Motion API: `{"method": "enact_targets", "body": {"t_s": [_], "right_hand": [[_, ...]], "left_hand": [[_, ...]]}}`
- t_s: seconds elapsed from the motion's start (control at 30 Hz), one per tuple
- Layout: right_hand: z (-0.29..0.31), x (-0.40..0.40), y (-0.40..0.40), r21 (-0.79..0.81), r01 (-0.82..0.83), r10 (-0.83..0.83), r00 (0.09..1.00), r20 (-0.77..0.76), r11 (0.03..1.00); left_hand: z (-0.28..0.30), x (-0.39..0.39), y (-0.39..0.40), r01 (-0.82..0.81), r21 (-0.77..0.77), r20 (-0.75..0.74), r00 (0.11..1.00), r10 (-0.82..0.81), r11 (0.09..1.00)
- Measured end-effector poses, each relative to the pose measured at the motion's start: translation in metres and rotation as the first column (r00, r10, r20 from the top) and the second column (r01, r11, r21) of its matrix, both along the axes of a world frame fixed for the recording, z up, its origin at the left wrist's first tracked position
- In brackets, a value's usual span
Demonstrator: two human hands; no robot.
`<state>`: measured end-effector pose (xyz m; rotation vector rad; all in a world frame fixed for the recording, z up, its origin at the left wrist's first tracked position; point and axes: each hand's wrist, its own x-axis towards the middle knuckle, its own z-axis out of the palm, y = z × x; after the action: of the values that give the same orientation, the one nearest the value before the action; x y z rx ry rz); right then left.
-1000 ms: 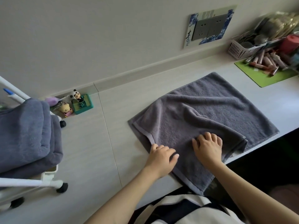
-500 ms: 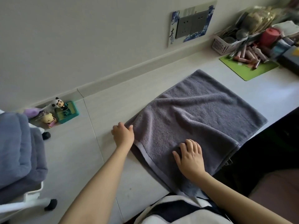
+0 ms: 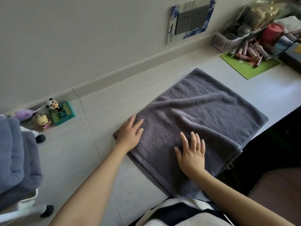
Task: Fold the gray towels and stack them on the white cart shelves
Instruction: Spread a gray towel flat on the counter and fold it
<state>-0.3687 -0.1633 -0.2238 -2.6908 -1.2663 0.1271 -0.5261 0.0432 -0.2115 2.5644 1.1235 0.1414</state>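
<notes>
Since a moment ago the left hand (image 3: 129,136) has let go of the folded gray terry towel (image 3: 195,124) at its left corner and now lies flat there with fingers spread, while the right hand (image 3: 192,154) presses, also flat and spread, on the towel's near half. The towel lies doubled on the pale countertop (image 3: 78,152). Left of the towel, folded gray towels (image 3: 14,154) sit stacked on the white cart (image 3: 24,203); beyond its far right corner lies a green mat (image 3: 254,67).

The socket surround (image 3: 190,22) on the wall bears the character 青.
</notes>
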Motion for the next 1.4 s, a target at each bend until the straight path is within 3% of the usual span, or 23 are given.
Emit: {"method": "enact_targets", "body": {"t_s": [0.07,0.1,0.27,0.43,0.57,0.73,0.9,1.03,1.2,1.27,1.33,1.4], "right_hand": [[-0.001,0.003,0.004,-0.133,0.046,-0.057,0.995,-0.076,0.990],[-0.003,0.005,0.004,-0.199,0.041,-0.064,0.992,-0.110,0.979],[0.003,0.013,0.023,-0.290,-0.084,0.049,0.991,-0.126,0.953],[0.007,0.028,0.064,-0.333,-0.299,0.264,0.953,-0.145,0.894],[0.007,0.024,0.099,-0.384,-0.483,0.466,0.873,-0.144,0.787],[0.008,0.027,0.081,-0.346,-0.605,0.612,0.784,-0.103,0.717],[0.009,0.053,0.043,-0.330,-0.567,0.574,0.814,-0.089,0.755],[0.019,0.064,0.022,-0.297,-0.486,0.494,0.868,-0.053,0.822],[0.013,0.042,-0.013,-0.251,-0.229,0.227,0.973,-0.037,0.941],[0.012,0.031,-0.016,-0.239,-0.139,0.136,0.990,-0.030,0.961],[0.012,0.020,-0.011,-0.184,-0.168,0.164,0.986,-0.033,0.969],[0.007,0.006,-0.003,-0.137,-0.304,0.304,0.952,-0.023,0.943]], "left_hand": [[-0.002,0.000,-0.005,0.055,-0.079,-0.238,0.969,-0.073,0.995],[-0.005,-0.004,-0.004,0.032,-0.072,-0.285,0.957,-0.051,0.997],[-0.003,-0.028,-0.004,-0.080,0.056,-0.325,0.941,0.094,0.995],[-0.005,-0.067,-0.014,-0.187,0.177,-0.240,0.944,0.227,0.966],[-0.001,-0.097,-0.029,-0.318,0.250,-0.112,0.929,0.354,0.914],[0.000,-0.106,-0.045,-0.326,0.302,0.067,0.945,0.321,0.896],[-0.007,-0.077,-0.055,-0.121,0.241,0.091,0.991,0.102,0.963],[-0.006,-0.049,-0.064,-0.089,0.117,0.137,0.988,0.073,0.989],[-0.011,-0.021,-0.075,-0.008,-0.028,-0.196,0.981,0.003,1.000],[-0.008,-0.011,-0.079,-0.081,0.033,-0.170,0.982,0.086,0.996],[-0.004,0.005,-0.083,-0.101,0.081,-0.115,0.987,0.110,0.992],[-0.009,0.012,-0.084,-0.028,0.096,-0.147,0.988,0.042,0.995]]}}
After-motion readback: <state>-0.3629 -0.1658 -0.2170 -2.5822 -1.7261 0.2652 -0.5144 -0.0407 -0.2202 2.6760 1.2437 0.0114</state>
